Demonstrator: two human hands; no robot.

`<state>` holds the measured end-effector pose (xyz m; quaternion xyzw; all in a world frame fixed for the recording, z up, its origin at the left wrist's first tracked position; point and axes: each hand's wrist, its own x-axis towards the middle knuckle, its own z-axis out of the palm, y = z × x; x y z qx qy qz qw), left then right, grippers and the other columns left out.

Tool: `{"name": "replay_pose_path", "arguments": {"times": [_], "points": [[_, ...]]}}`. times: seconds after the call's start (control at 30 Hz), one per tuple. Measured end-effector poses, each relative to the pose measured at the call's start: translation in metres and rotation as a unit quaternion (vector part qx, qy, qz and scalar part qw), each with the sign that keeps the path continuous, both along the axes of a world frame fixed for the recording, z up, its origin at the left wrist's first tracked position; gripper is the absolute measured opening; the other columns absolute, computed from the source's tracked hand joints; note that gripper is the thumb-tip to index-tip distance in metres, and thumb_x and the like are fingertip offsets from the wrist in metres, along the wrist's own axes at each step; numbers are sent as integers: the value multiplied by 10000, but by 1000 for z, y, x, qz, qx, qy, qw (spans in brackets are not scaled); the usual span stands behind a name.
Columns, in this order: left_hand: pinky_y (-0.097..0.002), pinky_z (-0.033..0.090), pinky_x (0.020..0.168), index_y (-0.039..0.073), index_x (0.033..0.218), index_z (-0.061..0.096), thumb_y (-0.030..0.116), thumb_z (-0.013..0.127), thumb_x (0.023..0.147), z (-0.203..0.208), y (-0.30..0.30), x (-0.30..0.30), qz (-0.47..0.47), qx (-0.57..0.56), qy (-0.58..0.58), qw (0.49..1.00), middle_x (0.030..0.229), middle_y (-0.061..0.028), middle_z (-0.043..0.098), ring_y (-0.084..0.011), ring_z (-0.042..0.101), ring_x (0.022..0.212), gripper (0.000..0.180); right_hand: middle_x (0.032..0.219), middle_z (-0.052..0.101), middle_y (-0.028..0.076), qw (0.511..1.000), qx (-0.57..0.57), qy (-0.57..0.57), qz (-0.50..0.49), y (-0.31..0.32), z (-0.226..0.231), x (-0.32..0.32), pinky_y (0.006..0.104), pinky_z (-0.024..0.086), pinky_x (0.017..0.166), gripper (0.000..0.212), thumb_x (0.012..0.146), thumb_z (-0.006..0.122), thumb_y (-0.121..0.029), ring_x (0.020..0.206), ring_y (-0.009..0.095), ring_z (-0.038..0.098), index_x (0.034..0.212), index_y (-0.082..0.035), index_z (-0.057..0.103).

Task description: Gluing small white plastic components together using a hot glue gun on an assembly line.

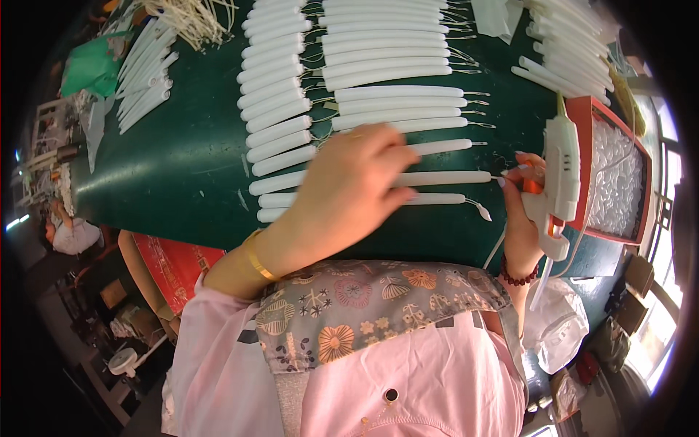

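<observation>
My left hand (349, 189) reaches over rows of white candle-like sticks (393, 58), its thumb and curled fingers apart on either side of one white stick (451, 177). Any contact beneath the palm is hidden. My right hand (523, 211) is wrapped round a white hot glue gun (562, 156) with an orange trigger; the nozzle points away from me. The thumb and fingertips of that hand meet at the thin wire on the stick's right end. Just nearer, another stick's wire ends in a white flame-shaped tip (484, 213).
A red box (582, 109) of clear pieces stands right of the glue gun. More white sticks lie far left (149, 73) and far right (568, 51), with a wire bundle (193, 22) at the back. A green bag (91, 65) and red carton (178, 266) are left. A cord runs past the box.
</observation>
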<state>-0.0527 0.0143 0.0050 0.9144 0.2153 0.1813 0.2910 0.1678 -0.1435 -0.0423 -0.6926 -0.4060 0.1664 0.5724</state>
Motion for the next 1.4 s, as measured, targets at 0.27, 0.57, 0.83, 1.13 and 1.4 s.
{"name": "replay_pose_path", "arguments": {"times": [0.27, 0.57, 0.83, 1.13, 1.4], "points": [[-383, 566, 744, 22, 1049, 770, -1, 830, 792, -21, 6, -72, 23, 21, 19, 999, 984, -90, 683, -273, 696, 847, 265, 1087, 714, 101, 999, 30, 18, 10, 7, -12, -3, 402, 505, 1050, 383, 823, 716, 174, 1125, 239, 669, 1151, -20, 675], [-343, 483, 706, 92, 937, 750, 111, 849, 798, -25, 11, -59, 14, 68, 42, 997, 908, -37, 626, -227, 634, 783, 172, 1216, 730, 128, 998, -59, -23, 15, -2, -19, -5, 326, 559, 967, 409, 875, 729, 135, 1067, 179, 693, 1254, -12, 684], [-366, 481, 824, 71, 949, 770, 58, 855, 781, -24, 14, -59, -16, 69, 22, 997, 976, -39, 710, -242, 654, 848, 189, 1201, 741, 115, 993, -97, -65, 32, -2, -18, 0, 316, 559, 960, 414, 873, 747, 120, 1055, 174, 703, 1262, -7, 689], [-370, 494, 873, 81, 1083, 783, 7, 813, 816, -16, 14, -55, -3, 35, 59, 998, 1008, -58, 726, -255, 646, 921, 279, 1183, 749, 110, 994, -95, -43, 24, 0, -15, 0, 321, 547, 983, 374, 873, 744, 117, 1065, 181, 704, 1225, -5, 712], [-360, 477, 841, 90, 1072, 788, 37, 808, 826, -21, 17, -50, -48, 76, 30, 995, 995, -32, 702, -237, 639, 893, 252, 1211, 737, 122, 997, -82, -12, 8, 0, -16, 0, 341, 539, 1008, 379, 877, 732, 128, 1096, 197, 697, 1233, 5, 693]]}}
